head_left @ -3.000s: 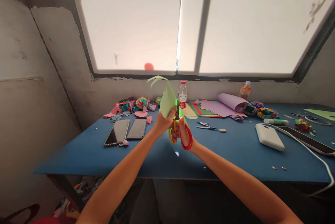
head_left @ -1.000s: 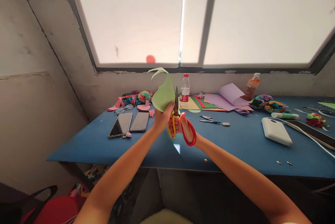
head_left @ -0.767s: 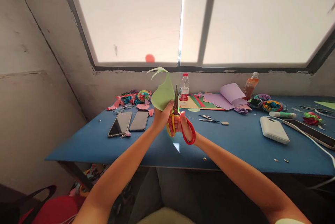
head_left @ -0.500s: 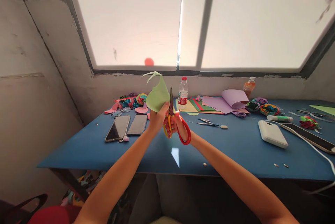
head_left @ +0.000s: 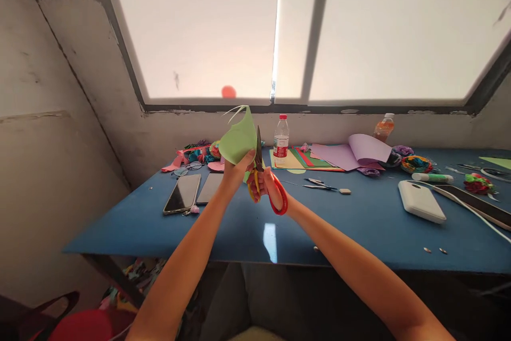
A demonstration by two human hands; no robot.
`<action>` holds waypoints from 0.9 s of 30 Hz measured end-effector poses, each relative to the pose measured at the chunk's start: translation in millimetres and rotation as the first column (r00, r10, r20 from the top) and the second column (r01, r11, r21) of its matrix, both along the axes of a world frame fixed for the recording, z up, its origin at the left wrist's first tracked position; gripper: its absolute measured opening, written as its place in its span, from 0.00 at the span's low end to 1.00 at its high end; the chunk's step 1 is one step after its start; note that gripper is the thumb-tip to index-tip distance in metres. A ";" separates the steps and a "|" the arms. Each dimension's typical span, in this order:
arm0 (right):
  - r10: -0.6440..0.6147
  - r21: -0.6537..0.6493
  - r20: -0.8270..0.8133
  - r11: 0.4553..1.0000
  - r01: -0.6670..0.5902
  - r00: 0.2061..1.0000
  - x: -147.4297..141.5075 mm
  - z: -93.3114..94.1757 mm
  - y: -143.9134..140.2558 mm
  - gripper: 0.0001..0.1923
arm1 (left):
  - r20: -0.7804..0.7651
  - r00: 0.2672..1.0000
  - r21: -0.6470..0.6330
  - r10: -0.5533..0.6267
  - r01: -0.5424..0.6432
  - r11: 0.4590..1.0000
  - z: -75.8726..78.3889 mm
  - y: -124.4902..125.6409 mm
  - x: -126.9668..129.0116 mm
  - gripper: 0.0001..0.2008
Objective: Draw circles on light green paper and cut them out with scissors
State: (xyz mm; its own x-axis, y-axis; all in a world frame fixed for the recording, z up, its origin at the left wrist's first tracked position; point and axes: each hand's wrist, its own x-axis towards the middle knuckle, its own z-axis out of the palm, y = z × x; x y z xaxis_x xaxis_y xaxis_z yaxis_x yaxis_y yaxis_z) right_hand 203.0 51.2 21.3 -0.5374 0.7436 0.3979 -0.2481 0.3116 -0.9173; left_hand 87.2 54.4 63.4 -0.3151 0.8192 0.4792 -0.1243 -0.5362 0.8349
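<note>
A curved piece of light green paper (head_left: 238,141) is pinched in my left hand (head_left: 239,166), raised above the blue table. Thin cut strips stick out from its upper left. My right hand (head_left: 265,184) grips scissors with one yellow and one red handle (head_left: 281,200). The dark blades point upward along the paper's right edge, close to my left fingers. From this angle I cannot tell whether the blades touch the paper. Part of the paper hangs below my left hand, partly hidden by my fingers.
On the blue table (head_left: 131,232) lie two phones at left, a water bottle (head_left: 281,141), coloured paper sheets (head_left: 331,155), a drawing compass (head_left: 319,185), an eraser (head_left: 345,191), a white power bank (head_left: 421,201) with a cable, and a glue stick (head_left: 432,177). Yarn-like rosettes and an orange drink bottle (head_left: 384,128) stand behind.
The green paper has turned in my left hand, its strips now narrower in view. Both hands and the scissors have shifted slightly left and up, and the whole view has moved a little.
</note>
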 end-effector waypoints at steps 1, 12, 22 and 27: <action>0.014 -0.013 -0.011 1.000 -0.014 1.000 0.6 -1.7 -0.6 0.37 | -0.018 0.999 0.026 -0.041 0.042 0.999 -0.7 0.1 0.1 0.14; 0.018 -0.047 -0.065 0.999 -0.021 0.998 -1.2 0.4 -7.3 0.36 | -0.058 0.976 0.041 -0.208 0.210 0.977 3.4 -5.1 2.8 0.18; -0.001 -0.047 -0.070 0.999 -0.002 0.998 -2.9 2.7 -10.9 0.35 | -0.018 0.971 -0.004 -0.239 0.239 0.971 7.4 -8.9 3.4 0.19; -0.008 -0.076 -0.077 0.997 0.002 0.997 -3.3 1.7 -10.2 0.34 | 0.019 0.989 -0.060 -0.150 0.151 0.987 7.2 -8.4 3.7 0.17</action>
